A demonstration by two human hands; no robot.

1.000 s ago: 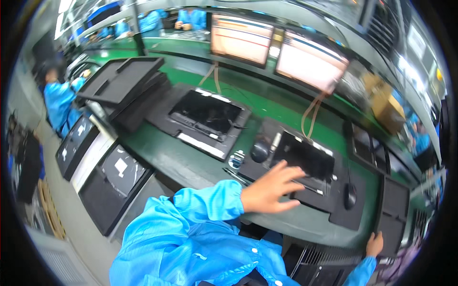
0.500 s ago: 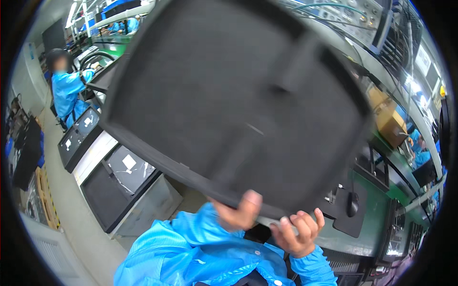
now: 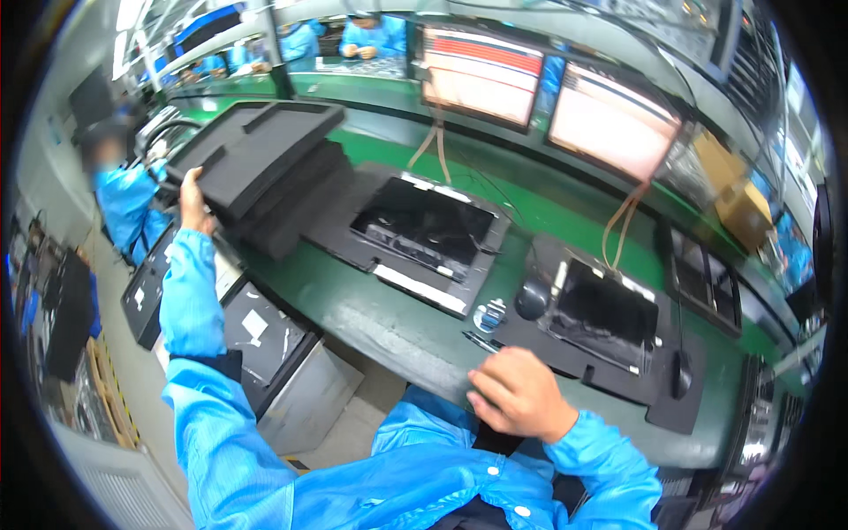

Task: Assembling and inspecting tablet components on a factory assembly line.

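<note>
My left hand [image 3: 193,208] reaches to the far left and grips the near left edge of a black foam tray [image 3: 265,141]. The tray lies tilted over a stack of similar black foam trays [image 3: 296,199] at the left end of the bench. My right hand [image 3: 521,395] is above the bench's near edge with its fingers loosely curled, and nothing shows in it. Just beyond it lie a pen [image 3: 480,341] and a small bottle [image 3: 489,315]. Two dark display panels, a left one [image 3: 426,225] and a right one [image 3: 603,309], rest on black foam pads.
Two lit monitors [image 3: 481,75] stand along the back of the green bench [image 3: 353,309]. Two computer mice, one by the bottle [image 3: 532,299], sit near the panels. A dark frame [image 3: 702,274] and cardboard boxes [image 3: 742,212] are at right. A person in blue [image 3: 128,194] works at far left.
The black foam tray has gone from in front of me to the stack at far left, uncovering the bench. My left hand went with it; my right hand has let go.
</note>
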